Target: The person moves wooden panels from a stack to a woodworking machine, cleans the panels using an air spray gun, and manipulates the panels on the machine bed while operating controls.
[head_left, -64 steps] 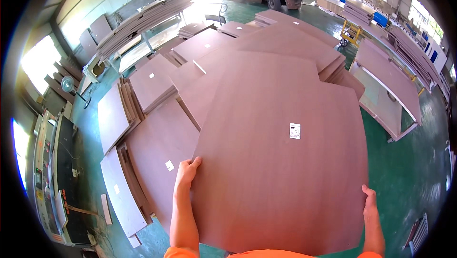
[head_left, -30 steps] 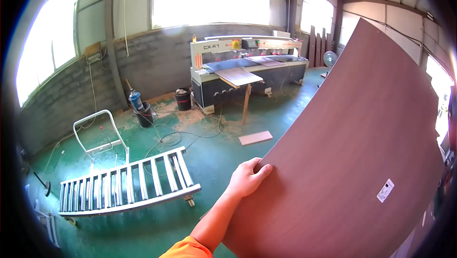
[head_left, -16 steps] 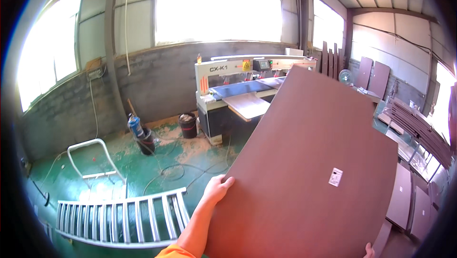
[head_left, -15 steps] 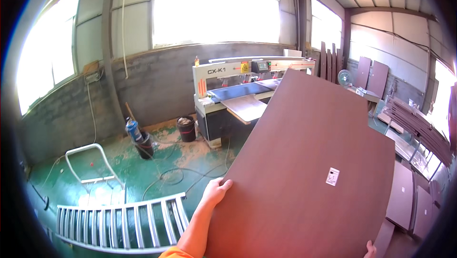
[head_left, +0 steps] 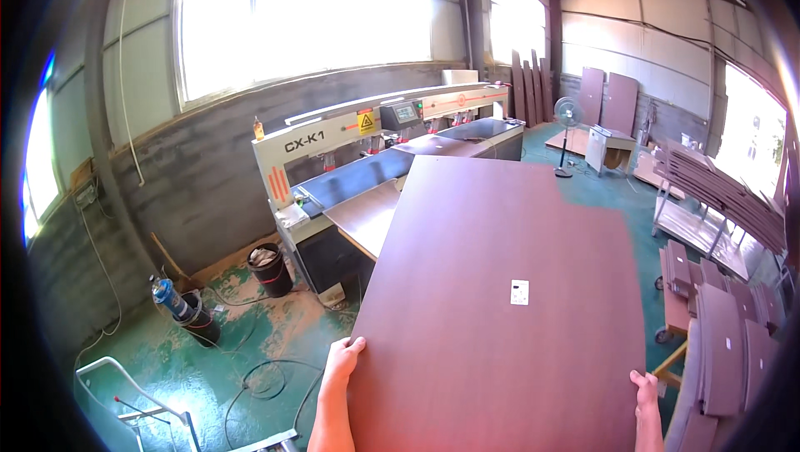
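Note:
A large reddish-brown panel fills the lower middle, with a notch cut from its far right corner and a small white label on its face. My left hand grips its left edge, thumb on top and the other fingers hidden beneath. On the right edge, my right hand is closed in the same way, thumb showing. Past the panel's far left side stands a long white machine with a control screen. A light board rests on its front, partly covered by the panel.
Black buckets and a looped cable are on the green floor at left, near a metal ladder frame. At right are a standing fan, a rack of brown boards and stacked panels.
My view has swung to the right and nearer the machine. The panel now lies flatter in view, and my right hand shows more fully on its edge. Both hands keep their hold.

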{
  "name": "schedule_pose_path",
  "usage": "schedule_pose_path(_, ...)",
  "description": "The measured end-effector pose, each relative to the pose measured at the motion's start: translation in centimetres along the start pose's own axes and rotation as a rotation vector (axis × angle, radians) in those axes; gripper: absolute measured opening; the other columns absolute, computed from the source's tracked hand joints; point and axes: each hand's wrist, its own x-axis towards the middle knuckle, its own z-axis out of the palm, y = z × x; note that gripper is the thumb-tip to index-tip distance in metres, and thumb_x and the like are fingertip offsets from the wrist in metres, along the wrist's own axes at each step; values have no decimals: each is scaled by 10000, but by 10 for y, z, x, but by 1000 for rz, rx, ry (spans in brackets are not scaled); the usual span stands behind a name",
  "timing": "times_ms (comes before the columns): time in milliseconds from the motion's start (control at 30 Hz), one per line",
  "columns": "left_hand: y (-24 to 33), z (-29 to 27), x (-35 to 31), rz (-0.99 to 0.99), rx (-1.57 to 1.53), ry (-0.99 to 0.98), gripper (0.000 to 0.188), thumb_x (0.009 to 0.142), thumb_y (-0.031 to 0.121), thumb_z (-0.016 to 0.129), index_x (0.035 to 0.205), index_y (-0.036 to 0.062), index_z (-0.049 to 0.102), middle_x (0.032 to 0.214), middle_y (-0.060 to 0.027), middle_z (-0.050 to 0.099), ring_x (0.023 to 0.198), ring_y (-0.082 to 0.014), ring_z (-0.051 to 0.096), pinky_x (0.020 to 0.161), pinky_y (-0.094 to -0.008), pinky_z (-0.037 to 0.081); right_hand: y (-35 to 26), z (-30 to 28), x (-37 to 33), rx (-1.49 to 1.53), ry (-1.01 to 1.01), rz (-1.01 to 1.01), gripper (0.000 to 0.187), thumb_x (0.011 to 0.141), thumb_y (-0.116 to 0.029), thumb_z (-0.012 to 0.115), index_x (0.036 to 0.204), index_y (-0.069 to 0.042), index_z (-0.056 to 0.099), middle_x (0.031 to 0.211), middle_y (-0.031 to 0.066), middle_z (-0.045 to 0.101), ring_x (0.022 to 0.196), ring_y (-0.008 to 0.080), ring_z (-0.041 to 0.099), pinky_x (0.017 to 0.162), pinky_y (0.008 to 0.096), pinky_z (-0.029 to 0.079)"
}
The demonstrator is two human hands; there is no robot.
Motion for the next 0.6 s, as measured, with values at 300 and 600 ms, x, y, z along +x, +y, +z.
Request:
schedule_pose_path(300,-5,75,236,-184,-83,233,257,869,177,603,939,-65,655,816,-80,660,691,-152,598,638,-311,478,-65,249,334,-90,-254,185,340,742,-152,625,954,109,575,893,162,623,762,231,612,696,345,492)
schedule_pose_path(600,-49,127,433,-287,-131,558,227,865,149,586,879,-67,656,819,-113,664,678,-198,617,614,-334,477,-64,530,649,-299,-583,254,444,769,-160,685,1077,138,567,968,212,640,849,297,635,773,403,505)
